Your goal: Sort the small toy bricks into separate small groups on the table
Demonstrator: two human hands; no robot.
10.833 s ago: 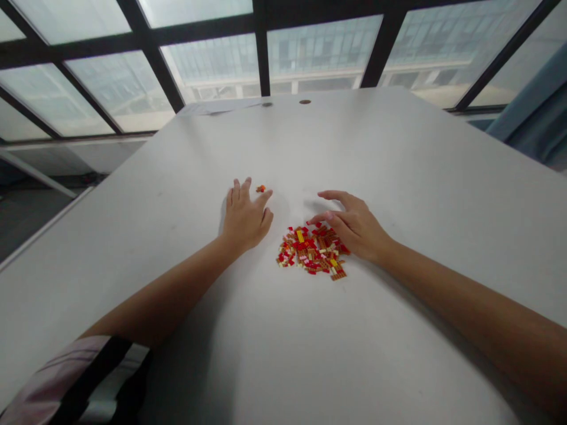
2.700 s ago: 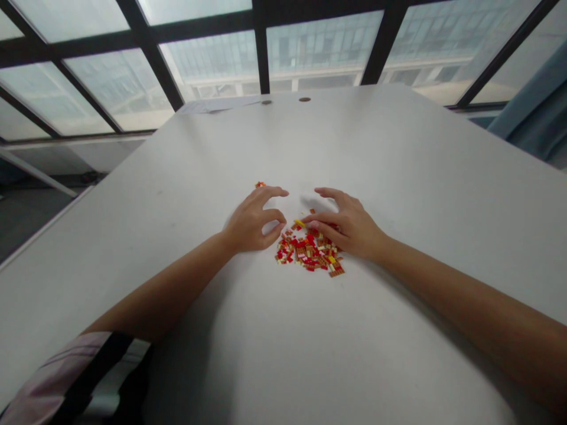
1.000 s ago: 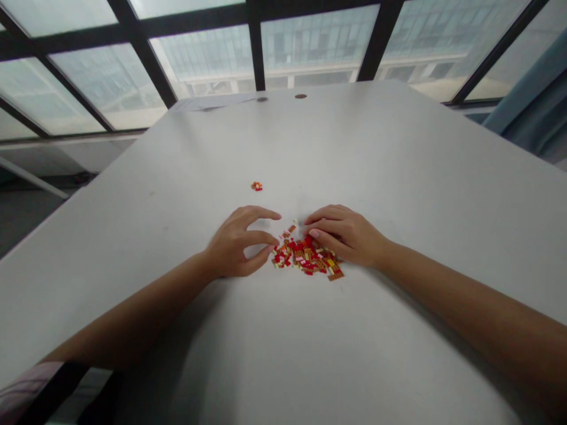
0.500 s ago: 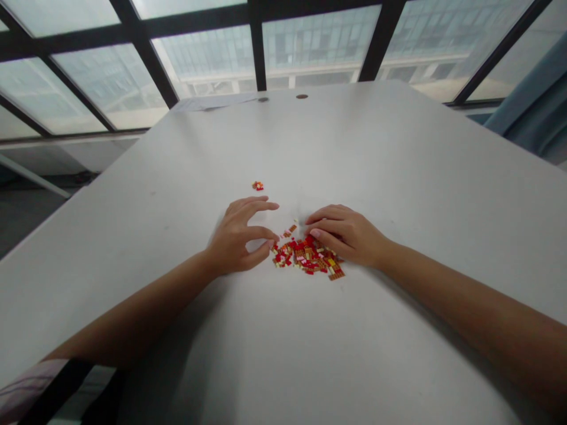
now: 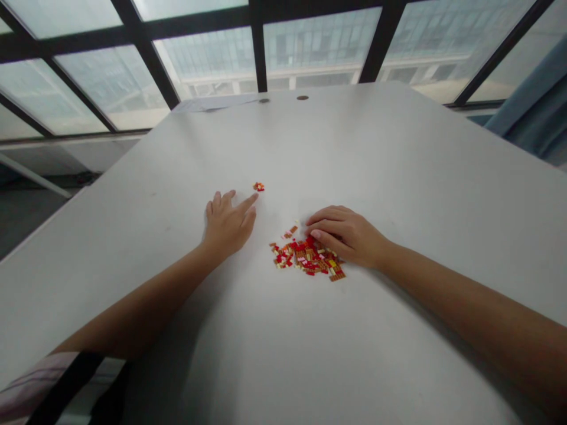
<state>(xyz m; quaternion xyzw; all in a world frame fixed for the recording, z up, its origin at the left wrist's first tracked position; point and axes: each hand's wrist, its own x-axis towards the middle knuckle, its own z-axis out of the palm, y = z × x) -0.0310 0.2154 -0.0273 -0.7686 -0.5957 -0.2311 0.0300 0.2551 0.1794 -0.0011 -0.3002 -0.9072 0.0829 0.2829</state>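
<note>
A loose pile of tiny building bricks (image 5: 305,257), red, brown, pink, cream and a little yellow, lies on the white table. Farther off sits a small cluster of similar red and brown bricks (image 5: 259,186). My left hand (image 5: 228,224) is beside that cluster, fingers spread, the index fingertip at its near edge; nothing shows in its fingers. My right hand (image 5: 343,233) rests at the upper right of the pile with fingers loosely bent and the thumb over some red bricks. I see no brick held in it, though its palm is hidden.
The white table (image 5: 398,165) stretches away toward large windows with a dark frame (image 5: 259,53). Papers (image 5: 208,104) and two round discs or covers (image 5: 302,97) are at its far edge. A blue curtain (image 5: 531,106) hangs on the right.
My left hand has moved from the pile's left edge, left and away from me, to the small cluster; its fingers have spread from a near pinch. My right hand has stayed in place.
</note>
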